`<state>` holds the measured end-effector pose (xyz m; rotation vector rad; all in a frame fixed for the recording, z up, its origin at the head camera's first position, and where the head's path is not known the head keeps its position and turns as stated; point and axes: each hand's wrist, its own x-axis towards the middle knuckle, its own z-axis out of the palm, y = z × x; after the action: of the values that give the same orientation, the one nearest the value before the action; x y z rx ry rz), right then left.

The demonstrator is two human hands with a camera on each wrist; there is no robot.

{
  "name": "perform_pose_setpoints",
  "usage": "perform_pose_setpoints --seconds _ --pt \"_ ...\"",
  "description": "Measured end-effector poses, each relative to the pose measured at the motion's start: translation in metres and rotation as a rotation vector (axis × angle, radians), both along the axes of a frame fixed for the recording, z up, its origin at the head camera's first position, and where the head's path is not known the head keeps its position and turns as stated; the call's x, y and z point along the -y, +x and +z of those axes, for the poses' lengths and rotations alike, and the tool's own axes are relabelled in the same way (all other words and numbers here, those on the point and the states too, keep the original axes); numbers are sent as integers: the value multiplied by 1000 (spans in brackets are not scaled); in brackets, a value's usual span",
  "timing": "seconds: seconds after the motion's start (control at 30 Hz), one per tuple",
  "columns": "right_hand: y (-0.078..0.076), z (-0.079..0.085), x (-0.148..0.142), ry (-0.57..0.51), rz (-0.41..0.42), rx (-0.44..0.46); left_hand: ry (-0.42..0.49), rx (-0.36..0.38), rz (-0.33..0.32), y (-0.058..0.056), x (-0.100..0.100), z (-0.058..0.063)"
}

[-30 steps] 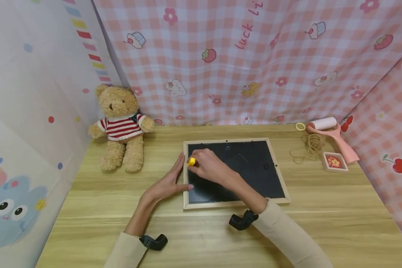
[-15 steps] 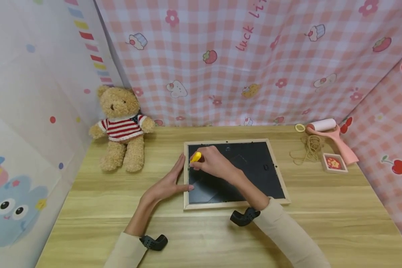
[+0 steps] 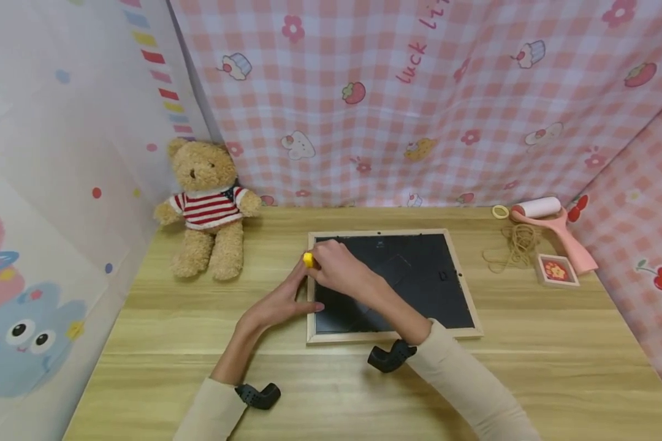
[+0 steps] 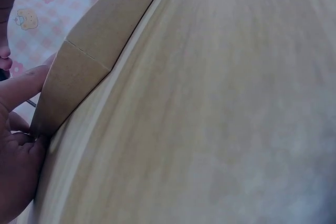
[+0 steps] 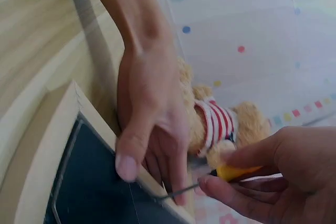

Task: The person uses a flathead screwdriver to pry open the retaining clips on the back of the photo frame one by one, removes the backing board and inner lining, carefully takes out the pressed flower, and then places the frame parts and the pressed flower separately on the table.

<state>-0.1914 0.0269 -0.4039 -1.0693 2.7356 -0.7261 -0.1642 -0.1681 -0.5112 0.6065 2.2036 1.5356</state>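
Observation:
A wooden picture frame [image 3: 342, 338] lies on the table with its black backing board [image 3: 408, 300] facing up; small dark tabs dot its inner edge. My left hand [image 3: 278, 304] holds the frame's left side, thumb over the rim and fingers along the outer edge. In the right wrist view, that thumb [image 5: 131, 150] touches the edge of the board. My right hand [image 3: 339, 267] grips a screwdriver [image 5: 231, 172] by its yellow handle. Its thin metal shaft reaches down to the frame's left inner edge, beside my left fingers; the exact contact of the tip is unclear.
A teddy bear [image 3: 209, 208] in a striped top sits at back left. At back right lie a pink-handled roller [image 3: 568, 236], a bundle of twine [image 3: 518, 242], a pale yellow ring [image 3: 499, 212] and a small framed box [image 3: 557, 269]. Printed cloth walls [image 3: 386, 141] enclose the table.
The screwdriver handle tilted up and right half a second ago; now my right hand has swung it back left over the rim, close to the left fingers. The left hand keeps its place.

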Motion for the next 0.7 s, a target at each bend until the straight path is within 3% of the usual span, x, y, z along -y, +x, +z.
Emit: perform_pose_setpoints --seconds 0.17,0.3,0.4,0.5,0.57,0.7 --pt "3 4 -35 -157 -92 52 -58 18 10 1 -3 0" --pt "17 11 -91 -212 -236 -2 -87 -5 9 0 -5 0" --pt "34 8 -152 -103 -363 -53 -88 -3 -2 0 -5 1" --pt "47 -3 -225 66 -462 -27 -89 7 -1 0 -3 1" --pt "51 -22 -283 157 -477 22 -93 9 1 0 -1 1" --pt "58 -66 -401 296 -485 204 -98 14 1 1 2 2"
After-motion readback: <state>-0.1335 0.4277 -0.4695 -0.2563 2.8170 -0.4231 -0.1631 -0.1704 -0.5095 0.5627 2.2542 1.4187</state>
